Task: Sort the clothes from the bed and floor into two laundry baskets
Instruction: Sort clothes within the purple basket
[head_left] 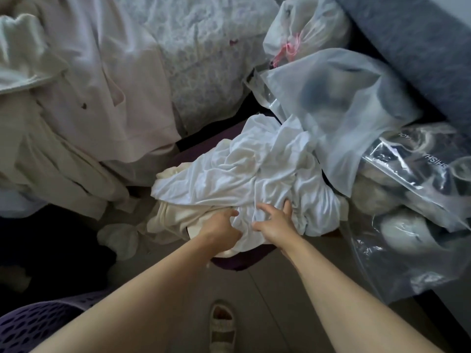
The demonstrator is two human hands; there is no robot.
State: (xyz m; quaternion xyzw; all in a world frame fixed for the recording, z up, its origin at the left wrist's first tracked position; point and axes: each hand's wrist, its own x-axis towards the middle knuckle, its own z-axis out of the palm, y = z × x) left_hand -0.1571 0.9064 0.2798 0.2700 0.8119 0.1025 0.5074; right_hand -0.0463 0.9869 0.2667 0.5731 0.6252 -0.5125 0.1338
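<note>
We look down on the bed point(107, 72), which fills the upper left under pale, rumpled garments point(84, 103) not yet sorted. To the right stand large clear plastic bags point(341, 103) stuffed with soft things, crowding against the basket ahead of us. That dark purple laundry basket point(234, 262) sits on the floor between bed and bags, heaped so high that only slivers of its rim show. On top lies a white sheet-like garment point(254, 169), with a cream piece point(175, 215) under its near edge. A second, perforated purple basket point(38, 324) shows at the lower left corner.

Our left hand point(221, 228) has its fingers curled into the white cloth at the near rim, bunching a fold. Our right hand point(274, 222) rests on the same cloth with fingers spread, pressing rather than pinching.

We judge the step to be settling this white load into its basket. To do it well, we should push the bulk down toward the middle and tuck in the cloth that hangs over the far and right sides, so nothing slips to the floor or catches on the bags.

Much stays hidden: the basket's inside, what the bags hold, and the dark heap point(51, 250) on the floor at left, which is too dim to name. Small pale items point(117, 238) beside it may be socks.
</note>
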